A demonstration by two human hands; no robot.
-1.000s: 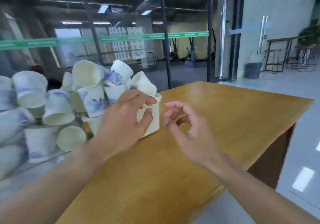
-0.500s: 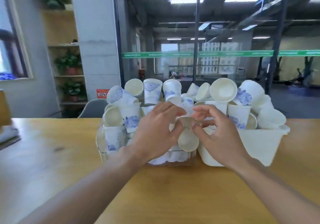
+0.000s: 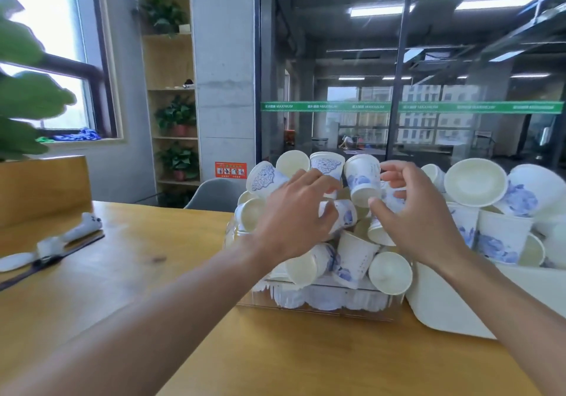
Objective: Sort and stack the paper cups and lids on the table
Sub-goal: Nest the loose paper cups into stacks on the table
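Several white paper cups with blue flower prints are heaped in a clear plastic box [image 3: 321, 305] and in a white bin [image 3: 444, 303] beside it on the right. White lids [image 3: 324, 299] lie at the bottom of the clear box. My left hand [image 3: 294, 215] reaches into the top of the heap, its thumb and fingers curled on a sideways paper cup [image 3: 347, 215]. My right hand [image 3: 419, 215] is next to it, its thumb and fingers round another printed cup [image 3: 392, 202]. An upright cup [image 3: 363, 181] stands between the two hands.
The wooden table [image 3: 137, 273] runs left and toward me. A white figure on a dark board [image 3: 70, 236] lies at the far left, beside a wooden planter [image 3: 43, 187]. A grey chair [image 3: 214, 193] and a glass wall stand behind the heap.
The view has swung from the table's right end to face the cup heap. Both hands have moved from lower in the heap up to cups near its top.
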